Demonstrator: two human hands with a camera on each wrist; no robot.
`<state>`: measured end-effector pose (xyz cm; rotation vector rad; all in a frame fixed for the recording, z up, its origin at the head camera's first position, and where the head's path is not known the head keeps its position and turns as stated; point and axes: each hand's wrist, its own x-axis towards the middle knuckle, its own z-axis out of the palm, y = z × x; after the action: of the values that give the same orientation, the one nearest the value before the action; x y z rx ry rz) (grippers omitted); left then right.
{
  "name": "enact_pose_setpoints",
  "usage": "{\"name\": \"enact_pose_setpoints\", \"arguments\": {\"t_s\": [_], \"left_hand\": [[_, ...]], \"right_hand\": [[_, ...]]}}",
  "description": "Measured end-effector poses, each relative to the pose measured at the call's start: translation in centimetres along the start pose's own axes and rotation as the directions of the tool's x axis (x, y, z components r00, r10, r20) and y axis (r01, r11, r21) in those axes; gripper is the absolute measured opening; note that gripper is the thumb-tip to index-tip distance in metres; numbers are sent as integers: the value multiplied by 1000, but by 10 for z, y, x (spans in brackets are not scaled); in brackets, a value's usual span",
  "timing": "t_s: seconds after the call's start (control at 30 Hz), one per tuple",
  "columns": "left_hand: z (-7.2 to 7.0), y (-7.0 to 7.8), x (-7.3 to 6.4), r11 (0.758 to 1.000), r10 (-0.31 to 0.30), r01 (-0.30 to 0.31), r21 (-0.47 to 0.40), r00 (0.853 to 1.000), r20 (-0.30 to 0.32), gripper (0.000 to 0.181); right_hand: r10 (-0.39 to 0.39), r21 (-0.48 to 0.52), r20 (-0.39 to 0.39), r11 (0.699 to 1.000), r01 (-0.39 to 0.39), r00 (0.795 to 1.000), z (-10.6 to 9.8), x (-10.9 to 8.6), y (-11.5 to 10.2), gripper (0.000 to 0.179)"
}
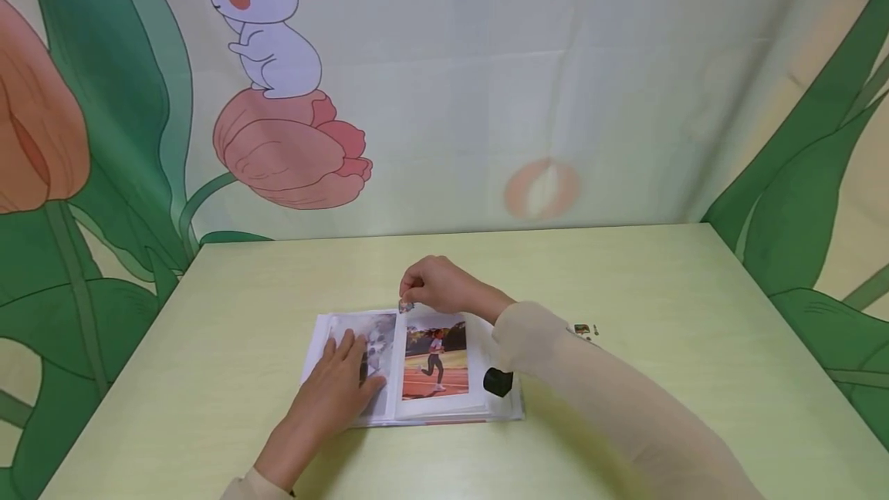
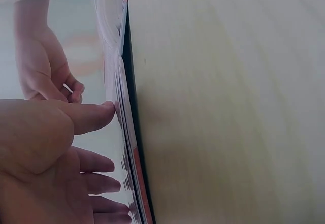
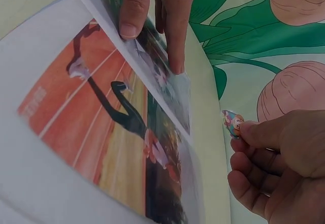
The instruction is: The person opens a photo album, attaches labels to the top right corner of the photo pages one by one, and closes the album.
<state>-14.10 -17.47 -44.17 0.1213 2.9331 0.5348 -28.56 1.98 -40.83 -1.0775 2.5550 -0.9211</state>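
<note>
A photo album (image 1: 479,407) lies spread flat on the table, its right page showing a photo of a runner on a red track (image 1: 435,361). My left hand (image 1: 333,384) rests on the left page, fingers straight and spread over a greyish photo (image 1: 380,346). In the left wrist view its thumb (image 2: 96,118) lies at the album's edge. Thumb and fingers of my right hand (image 1: 441,284) pinch a small, colourful cartoon sticker (image 3: 233,123). In the head view this hand is at the album's top edge, near the spine; in the right wrist view the sticker appears apart from the page.
A few tiny colourful pieces (image 1: 582,329) lie on the table (image 1: 646,276) right of the album, beside the right sleeve (image 1: 597,384). A black blocky object (image 1: 498,382) overlaps the album's right side. Behind the table hangs a curtain (image 1: 430,99) printed with flowers and a rabbit.
</note>
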Motion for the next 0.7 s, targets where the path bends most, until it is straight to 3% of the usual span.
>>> {"name": "enact_pose_setpoints", "arguments": {"t_s": [0.27,0.7], "left_hand": [[0,-1,-2,1000,11,-11,-1,1000,15,70],[0,-3,-2,1000,20,-20,21,999,27,69]], "right_hand": [[4,8,24,1000,-4,1000,7,11,-2,15],[75,4,56,997,-76,996,21,27,-3,14]]}}
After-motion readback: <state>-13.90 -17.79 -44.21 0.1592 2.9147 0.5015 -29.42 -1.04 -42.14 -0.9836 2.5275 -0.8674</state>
